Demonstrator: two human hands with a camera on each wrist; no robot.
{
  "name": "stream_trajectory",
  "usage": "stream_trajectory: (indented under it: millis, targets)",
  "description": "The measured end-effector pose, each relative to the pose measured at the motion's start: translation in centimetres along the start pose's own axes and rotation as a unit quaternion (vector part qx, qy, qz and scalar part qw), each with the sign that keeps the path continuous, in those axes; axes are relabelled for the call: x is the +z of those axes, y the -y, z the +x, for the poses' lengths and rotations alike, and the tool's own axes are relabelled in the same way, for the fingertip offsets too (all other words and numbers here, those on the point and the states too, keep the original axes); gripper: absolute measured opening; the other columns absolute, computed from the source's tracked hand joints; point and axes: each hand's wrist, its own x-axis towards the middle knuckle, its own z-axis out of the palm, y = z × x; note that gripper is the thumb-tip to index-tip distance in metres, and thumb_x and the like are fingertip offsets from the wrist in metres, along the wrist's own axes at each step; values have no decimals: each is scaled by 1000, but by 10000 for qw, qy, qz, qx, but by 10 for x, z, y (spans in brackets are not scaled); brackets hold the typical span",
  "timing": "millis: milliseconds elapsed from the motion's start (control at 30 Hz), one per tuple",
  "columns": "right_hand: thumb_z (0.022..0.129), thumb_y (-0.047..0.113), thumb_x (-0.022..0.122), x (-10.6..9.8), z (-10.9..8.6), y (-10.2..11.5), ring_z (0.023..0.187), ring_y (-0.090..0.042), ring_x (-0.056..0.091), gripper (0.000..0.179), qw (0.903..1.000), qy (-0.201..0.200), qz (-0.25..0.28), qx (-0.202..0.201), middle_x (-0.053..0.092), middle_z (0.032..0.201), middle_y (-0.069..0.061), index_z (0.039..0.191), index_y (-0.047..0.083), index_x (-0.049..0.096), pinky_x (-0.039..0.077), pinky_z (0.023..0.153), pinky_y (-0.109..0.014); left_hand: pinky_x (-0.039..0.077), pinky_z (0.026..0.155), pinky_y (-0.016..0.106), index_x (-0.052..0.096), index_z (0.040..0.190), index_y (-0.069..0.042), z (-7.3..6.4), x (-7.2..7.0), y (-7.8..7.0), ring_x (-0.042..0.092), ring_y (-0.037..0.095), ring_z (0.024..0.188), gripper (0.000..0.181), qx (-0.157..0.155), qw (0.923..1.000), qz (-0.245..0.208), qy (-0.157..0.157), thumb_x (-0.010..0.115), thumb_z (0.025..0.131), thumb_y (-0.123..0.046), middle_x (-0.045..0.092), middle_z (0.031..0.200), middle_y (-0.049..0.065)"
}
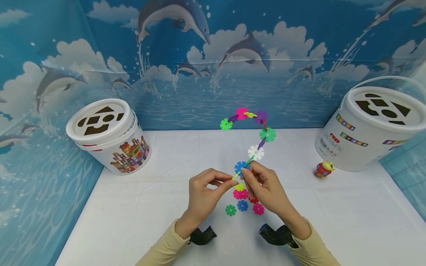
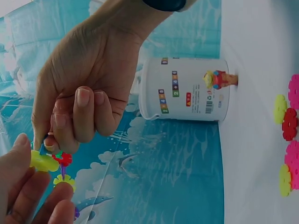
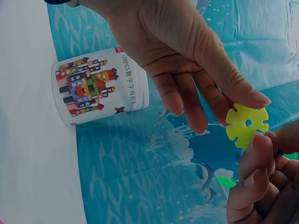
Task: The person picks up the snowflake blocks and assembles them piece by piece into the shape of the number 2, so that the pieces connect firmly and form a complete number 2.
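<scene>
In the head view, both hands meet over the middle of the table. My left hand [image 1: 209,190] pinches a yellow notched disc [image 3: 247,122] between thumb and fingers, seen edge-on from above. The right hand [image 1: 266,186] pinches the near end of a chain of linked notched discs, close against the yellow one; its fingertips partly hide a blue disc [image 1: 239,168]. From there the chain runs away through a green disc seen edge-on, a white disc [image 1: 256,152] and a larger green disc [image 1: 267,135], then bends left to a small green disc [image 1: 226,124].
Loose discs lie beneath the hands, among them a green one [image 1: 230,210], a blue one [image 1: 242,205] and a pink one [image 1: 258,209]. White lidded buckets stand at the left [image 1: 110,136] and right [image 1: 366,129]. A small toy figure [image 1: 323,169] is by the right bucket.
</scene>
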Motion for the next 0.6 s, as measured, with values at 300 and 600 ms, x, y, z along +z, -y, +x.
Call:
stream_trajectory:
  millis: [300, 600]
  targets:
    - [97, -6, 45, 0, 1, 1, 42, -18, 45, 20, 9998, -150, 117, -79, 46, 60, 0, 82, 7, 49, 41, 33, -31, 55, 62, 24, 70, 91, -4, 1, -2, 1, 66, 14, 78, 23, -175, 9990, 151, 386, 83, 72, -7, 69, 86, 5]
    - [98, -7, 39, -8, 1, 9, 43, -15, 48, 20, 9991, -278, 242, -206, 47, 62, -4, 83, 3, 47, 42, 37, -26, 54, 67, 22, 71, 93, -9, 0, -6, 13, 63, 9, 84, 20, -705, 9916, 250, 1055, 79, 78, -17, 68, 91, -2]
